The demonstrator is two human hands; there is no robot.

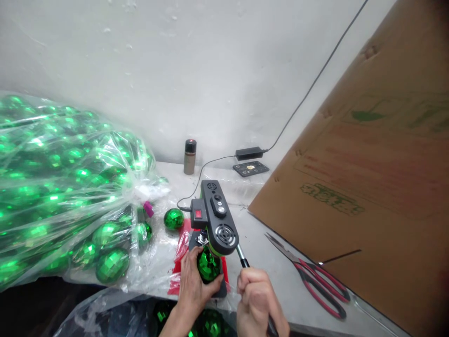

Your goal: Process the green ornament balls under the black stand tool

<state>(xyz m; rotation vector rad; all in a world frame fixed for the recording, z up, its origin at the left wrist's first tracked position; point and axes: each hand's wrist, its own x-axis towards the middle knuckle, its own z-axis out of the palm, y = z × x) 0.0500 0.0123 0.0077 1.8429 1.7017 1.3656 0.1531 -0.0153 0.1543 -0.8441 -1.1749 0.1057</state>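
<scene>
Left hand grips faceted green ball under front end of black machine; right hand clenched on lever. Bulging clear bag crowds worktop left, loose ball near machine. Cardboard panel blocks right side, scissors alongside. Behind: bottle, power adapter, dark slab. Cardboard's red/green print too blurred to read.

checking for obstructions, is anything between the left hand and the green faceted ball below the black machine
Nothing visible: the left hand directly grips the shiny green faceted ball. The black rounded machine overlaps the ball's top in this view.
</scene>
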